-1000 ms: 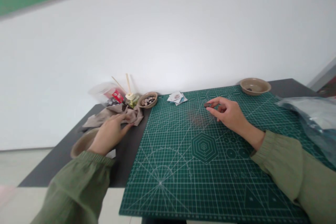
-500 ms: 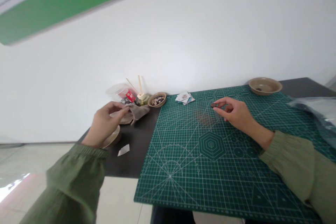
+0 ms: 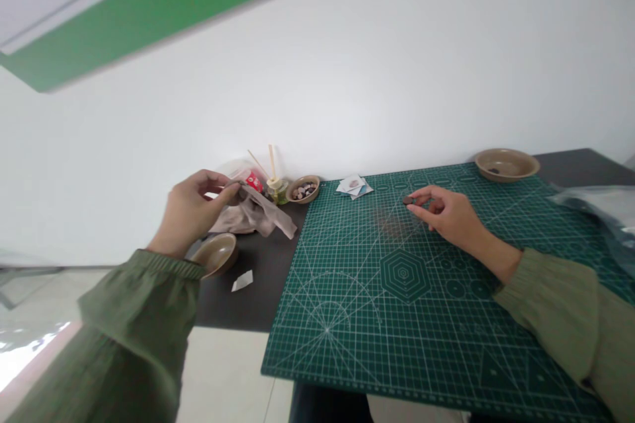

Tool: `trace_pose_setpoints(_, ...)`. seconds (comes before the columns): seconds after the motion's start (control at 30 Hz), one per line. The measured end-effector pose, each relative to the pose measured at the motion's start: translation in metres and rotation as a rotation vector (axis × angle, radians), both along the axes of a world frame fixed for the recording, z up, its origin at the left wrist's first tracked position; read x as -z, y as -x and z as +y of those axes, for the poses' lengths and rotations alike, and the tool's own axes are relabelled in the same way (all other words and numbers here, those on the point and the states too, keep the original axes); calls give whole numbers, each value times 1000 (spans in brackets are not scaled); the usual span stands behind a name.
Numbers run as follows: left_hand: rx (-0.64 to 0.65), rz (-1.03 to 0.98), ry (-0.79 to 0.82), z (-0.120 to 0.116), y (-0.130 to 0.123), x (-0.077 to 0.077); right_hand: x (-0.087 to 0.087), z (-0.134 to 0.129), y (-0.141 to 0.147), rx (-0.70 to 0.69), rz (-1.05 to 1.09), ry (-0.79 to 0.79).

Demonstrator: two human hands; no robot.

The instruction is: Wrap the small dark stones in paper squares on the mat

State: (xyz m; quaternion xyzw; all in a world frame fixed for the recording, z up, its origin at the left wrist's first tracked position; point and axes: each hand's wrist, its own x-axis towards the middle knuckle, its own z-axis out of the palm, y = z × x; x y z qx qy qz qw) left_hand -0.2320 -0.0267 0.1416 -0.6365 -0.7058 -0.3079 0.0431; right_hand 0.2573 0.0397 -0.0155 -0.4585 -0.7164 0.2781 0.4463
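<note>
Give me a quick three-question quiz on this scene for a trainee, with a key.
1. Multiple choice: what is the left hand pinching? a) the paper scrap; b) the greyish cloth; c) a reed stick.
2. True or false: the right hand is empty.
3. Fill in: the small pile of paper cards lies on the ____.

Key:
1. b.
2. False; it pinches a small dark piece between thumb and fingers.
3. Green mat.
</note>
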Motion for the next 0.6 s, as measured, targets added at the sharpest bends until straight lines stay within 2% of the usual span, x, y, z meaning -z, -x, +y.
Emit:
trace_pose_setpoints(0.2, -65, 35, 9, 3, 8, 0, 1, 1, 0, 6, -14, -9)
trace_pose_setpoints(0.37, -161, 73, -1, 17, 23, 5, 5, 4, -1, 9, -8, -7)
trace_pose_setpoints(0.5, -144, 109, 105, 33, 47, 13, 6, 4, -1, -2, -8, -1)
trace_pose_setpoints(0.6, -160, 171, 232, 40, 78, 19, 6, 3, -1, 6, -15, -11)
